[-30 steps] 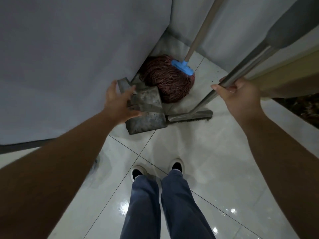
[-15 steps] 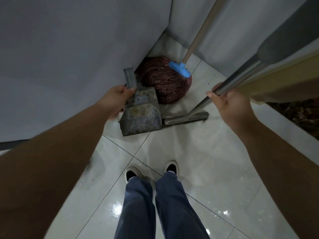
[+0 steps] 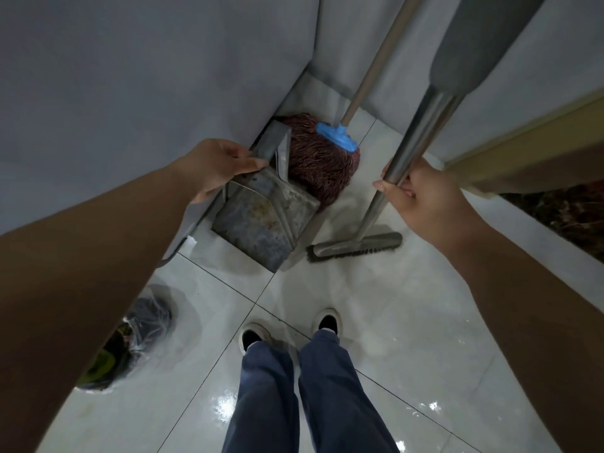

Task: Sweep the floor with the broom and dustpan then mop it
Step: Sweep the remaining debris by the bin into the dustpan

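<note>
Head view: left hand (image 3: 215, 166) grips dustpan (image 3: 264, 220) handle; right hand (image 3: 421, 199) clamps broom (image 3: 415, 138) shaft.

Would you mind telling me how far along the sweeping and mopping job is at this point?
Only the start. The left hand grips the dustpan handle and the right hand holds the broom, its head on the floor. No swept pile shows. The mop stands untouched in the corner, so sweeping and mopping remain.

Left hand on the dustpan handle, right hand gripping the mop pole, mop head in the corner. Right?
Not quite. In the head view the right hand grips the broom, not the mop pole. The left hand does hold the dustpan handle, and the mop head sits in the corner.
</note>
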Available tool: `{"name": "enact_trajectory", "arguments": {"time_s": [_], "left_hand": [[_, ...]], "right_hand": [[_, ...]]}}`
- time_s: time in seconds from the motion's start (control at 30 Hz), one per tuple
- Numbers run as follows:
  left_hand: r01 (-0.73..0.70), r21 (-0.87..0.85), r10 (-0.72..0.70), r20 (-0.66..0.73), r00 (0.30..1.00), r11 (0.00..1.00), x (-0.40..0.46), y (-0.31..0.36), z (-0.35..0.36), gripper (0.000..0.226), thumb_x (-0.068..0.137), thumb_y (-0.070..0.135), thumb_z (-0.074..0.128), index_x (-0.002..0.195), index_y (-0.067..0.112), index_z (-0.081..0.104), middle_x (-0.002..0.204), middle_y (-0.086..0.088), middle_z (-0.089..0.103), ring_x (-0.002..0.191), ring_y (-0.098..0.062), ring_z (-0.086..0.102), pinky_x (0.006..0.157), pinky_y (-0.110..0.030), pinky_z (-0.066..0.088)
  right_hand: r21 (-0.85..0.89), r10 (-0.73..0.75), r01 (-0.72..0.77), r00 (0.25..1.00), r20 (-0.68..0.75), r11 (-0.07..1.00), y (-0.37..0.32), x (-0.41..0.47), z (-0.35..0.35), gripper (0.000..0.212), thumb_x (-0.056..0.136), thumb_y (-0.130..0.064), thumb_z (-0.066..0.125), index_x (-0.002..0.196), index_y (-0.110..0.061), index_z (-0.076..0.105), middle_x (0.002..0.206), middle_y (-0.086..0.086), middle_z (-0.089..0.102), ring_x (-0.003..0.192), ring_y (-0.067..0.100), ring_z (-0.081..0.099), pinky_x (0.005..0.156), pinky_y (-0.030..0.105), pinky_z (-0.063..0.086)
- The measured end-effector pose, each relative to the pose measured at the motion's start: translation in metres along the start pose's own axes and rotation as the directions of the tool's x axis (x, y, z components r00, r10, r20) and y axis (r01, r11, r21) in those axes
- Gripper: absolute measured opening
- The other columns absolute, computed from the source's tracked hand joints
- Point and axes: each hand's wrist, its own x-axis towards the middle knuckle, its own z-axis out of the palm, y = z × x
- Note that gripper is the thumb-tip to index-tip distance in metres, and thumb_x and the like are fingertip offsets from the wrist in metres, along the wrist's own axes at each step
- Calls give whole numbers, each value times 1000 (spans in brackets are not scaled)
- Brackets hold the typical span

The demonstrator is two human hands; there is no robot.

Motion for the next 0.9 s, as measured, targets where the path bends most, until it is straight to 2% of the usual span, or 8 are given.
{"name": "enact_trajectory", "arguments": {"time_s": [0.1, 0.17, 0.27, 0.4, 0.5, 0.6, 0.7, 0.9], "left_hand": [[20, 112, -18, -13, 1000, 994, 3, -8, 2, 17, 80, 26, 71, 87, 14, 64, 77, 4, 59, 64, -1, 50, 62, -12, 40], [68, 8, -68, -31, 997, 998, 2, -15, 5, 16, 81, 23, 70, 85, 8, 64, 69, 4, 61, 59, -1, 55, 68, -16, 42], [101, -128, -111, -73, 991, 987, 0, -22, 2, 19, 84, 16, 67, 69, 9, 57, 38, 10, 56, 31, 2, 50, 38, -8, 39], [118, -137, -126, -54, 991, 983, -7, -30, -22, 20, 84, 17, 66, 69, 11, 54, 40, 11, 57, 36, 3, 53, 38, -8, 41], [142, -135, -147, -27, 989, 981, -10, -36, -40, 18, 82, 17, 67, 69, 11, 55, 44, 8, 59, 40, 0, 56, 43, -10, 45], [131, -107, -136, -39, 990, 985, -10, -40, -39, 20, 81, 17, 68, 67, 10, 55, 48, 6, 57, 45, -3, 53, 50, -14, 43], [53, -243, -72, -71, 995, 969, -7, -48, -28, 27, 86, 9, 63, 63, 8, 49, 38, 10, 54, 35, 2, 49, 41, -10, 39], [-11, -206, -6, -82, 997, 979, 3, -60, -19, 32, 84, 12, 66, 59, 9, 47, 40, 12, 53, 41, 1, 53, 50, -8, 44]], "right_hand": [[46, 34, -33, 999, -20, 998, -1, -5, 3, 28, 89, -27, 61, 106, -5, 58, 91, 17, 66, 87, 29, 63, 81, 36, 50], [78, 79, -77, 997, -13, 994, 1, -10, 7, 27, 89, -26, 61, 108, -7, 59, 87, 9, 65, 84, 21, 62, 74, 20, 43], [109, 145, -148, 989, 32, 983, 5, -17, 14, 25, 89, -27, 60, 108, -10, 60, 83, -2, 60, 82, 12, 58, 59, 5, 35], [141, 172, -172, 985, 8, 975, 7, -15, 15, 24, 89, -25, 59, 108, -10, 59, 83, -6, 59, 80, 7, 55, 58, -11, 30], [131, 173, -169, 985, -13, 977, 4, -11, 16, 25, 90, -24, 59, 110, -10, 59, 84, -7, 57, 81, 7, 53, 59, -10, 30], [113, 170, -167, 985, -15, 979, 5, -7, 17, 25, 90, -25, 59, 109, -9, 59, 85, -6, 57, 81, 8, 53, 65, 7, 35], [119, 188, -186, 982, -4, 975, 8, -6, 18, 27, 90, -27, 57, 108, -7, 59, 84, -2, 57, 82, 12, 54, 74, 20, 37], [139, 225, -224, 974, 9, 965, 8, -6, 19, 30, 90, -31, 55, 107, -6, 57, 86, -2, 58, 83, 13, 54, 76, 23, 40]]}}
